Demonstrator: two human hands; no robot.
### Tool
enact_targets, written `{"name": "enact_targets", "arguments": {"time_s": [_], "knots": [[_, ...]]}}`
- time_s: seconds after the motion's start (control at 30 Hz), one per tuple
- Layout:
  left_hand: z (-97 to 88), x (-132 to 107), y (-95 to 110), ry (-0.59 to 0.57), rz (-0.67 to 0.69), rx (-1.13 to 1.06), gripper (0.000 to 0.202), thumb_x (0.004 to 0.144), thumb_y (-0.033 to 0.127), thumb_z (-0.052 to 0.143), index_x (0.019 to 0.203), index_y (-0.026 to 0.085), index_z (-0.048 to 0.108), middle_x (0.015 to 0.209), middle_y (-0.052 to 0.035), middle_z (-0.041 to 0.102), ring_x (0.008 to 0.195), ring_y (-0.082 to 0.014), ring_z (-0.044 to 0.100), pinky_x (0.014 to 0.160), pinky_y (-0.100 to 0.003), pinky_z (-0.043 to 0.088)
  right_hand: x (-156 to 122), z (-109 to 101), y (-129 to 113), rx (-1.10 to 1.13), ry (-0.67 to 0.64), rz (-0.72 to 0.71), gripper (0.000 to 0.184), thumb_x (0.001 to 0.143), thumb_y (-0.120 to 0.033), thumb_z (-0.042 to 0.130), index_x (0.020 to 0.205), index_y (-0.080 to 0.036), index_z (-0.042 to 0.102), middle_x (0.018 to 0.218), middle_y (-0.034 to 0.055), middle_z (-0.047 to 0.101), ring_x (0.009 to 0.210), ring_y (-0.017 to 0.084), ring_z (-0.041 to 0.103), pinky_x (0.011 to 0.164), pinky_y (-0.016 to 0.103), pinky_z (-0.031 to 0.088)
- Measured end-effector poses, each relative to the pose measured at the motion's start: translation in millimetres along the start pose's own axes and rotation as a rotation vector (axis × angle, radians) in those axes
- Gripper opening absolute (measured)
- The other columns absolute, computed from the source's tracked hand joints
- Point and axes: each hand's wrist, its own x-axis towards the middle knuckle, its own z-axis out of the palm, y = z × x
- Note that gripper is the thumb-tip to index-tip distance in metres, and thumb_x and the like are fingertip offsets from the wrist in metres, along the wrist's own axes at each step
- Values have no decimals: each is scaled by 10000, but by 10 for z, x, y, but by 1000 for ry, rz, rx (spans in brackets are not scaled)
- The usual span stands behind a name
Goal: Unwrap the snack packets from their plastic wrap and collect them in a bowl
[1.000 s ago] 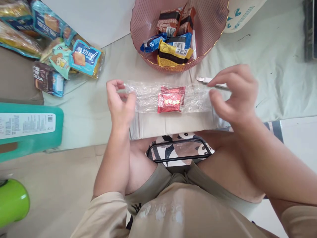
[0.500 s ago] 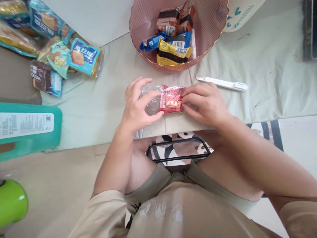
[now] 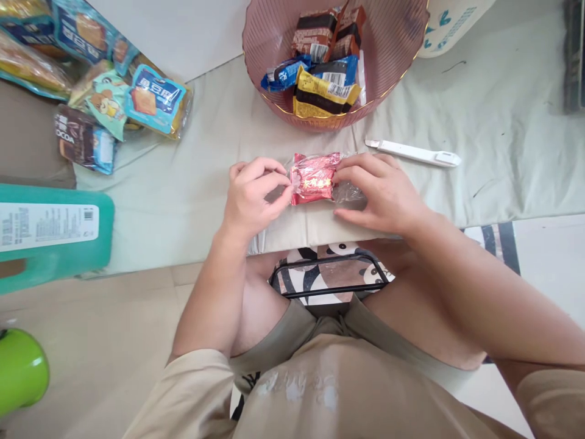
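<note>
A small red snack packet (image 3: 314,178) lies on the pale green table cover (image 3: 493,128) near its front edge, partly wrapped in clear plastic film (image 3: 350,192). My left hand (image 3: 253,194) pinches the film at the packet's left end with thumb and fingers closed. My right hand (image 3: 382,190) presses film against the packet's right end, fingers curled over it. Both hands touch the packet.
A pink ribbed bowl (image 3: 393,55) with several wrapped snacks stands just behind the packet. A white cutter (image 3: 414,153) lies to the right. Snack bags (image 3: 150,100) are piled at the back left. A teal stool (image 3: 55,235) and a green object (image 3: 21,369) are at left.
The film was stretched wide between my raised hands a second ago. Both hands have since come in and folded it over the packet's ends; my left fingers have closed into a pinch.
</note>
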Motion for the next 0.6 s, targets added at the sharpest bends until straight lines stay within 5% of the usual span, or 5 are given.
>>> {"name": "enact_targets", "arguments": {"time_s": [0.27, 0.43, 0.6], "knots": [[-77, -1, 27, 17, 19, -137, 111, 844, 304, 664, 749, 257, 701, 898, -34, 742, 861, -222, 689, 953, -453, 520, 13, 27, 19, -40, 41, 32, 109, 948, -250, 541, 949, -253, 650, 1169, 93, 742, 1072, 275, 690, 905, 458, 486], [-82, -9, -15, 75, 20, -185, 137, 846, 334, 659, 772, 225, 693, 873, -36, 720, 712, -170, 619, 740, -360, 540, 36, 15, 19, -32, 57, 41, 241, 931, -293, 562, 1155, -246, 639, 1222, 110, 708, 1108, 295, 672, 902, 472, 522], [-98, 12, -111, 61, -91, -49, 305, 786, 369, 763, 1055, 234, 720, 1164, -76, 732, 1012, -234, 676, 941, -387, 561, 54, -18, 13, -99, 99, 149, 397, 937, -306, 537, 1325, -242, 589, 1319, 150, 646, 1219, 348, 611, 993, 530, 507]]}}
